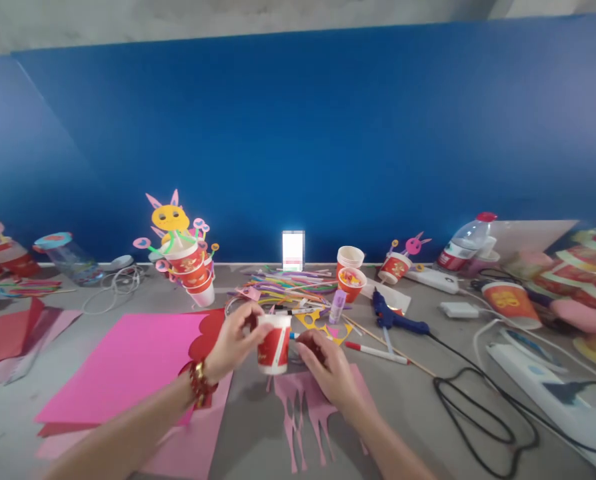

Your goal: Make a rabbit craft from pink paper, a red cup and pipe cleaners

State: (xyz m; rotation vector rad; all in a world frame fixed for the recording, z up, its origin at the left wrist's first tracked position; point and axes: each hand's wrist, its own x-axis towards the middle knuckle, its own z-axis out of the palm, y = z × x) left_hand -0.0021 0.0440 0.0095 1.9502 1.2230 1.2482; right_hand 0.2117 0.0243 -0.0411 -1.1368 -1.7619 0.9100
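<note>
In my left hand (241,343) I hold a red and white paper cup (277,347) upright by its rim, a little above the table. My right hand (331,370) is just right of the cup, its fingers curled and pinched together. A small blue and white tip (294,337) shows between the cup and those fingertips; whether I hold it or it lies behind cannot be made out. Below both hands lies cut pink paper (293,387) with ragged strips. Behind the cup are a black marker (295,311) and a yellow cut-out sheet (345,333).
Pink sheets (128,360) lie at left, beside a decorated cup stack (185,263). Colourful pipe cleaners (288,287), a glue stick (337,307) and a red marker (378,352) lie beyond my hands. At right are a blue glue gun (398,317), looping cables and a power strip (538,393).
</note>
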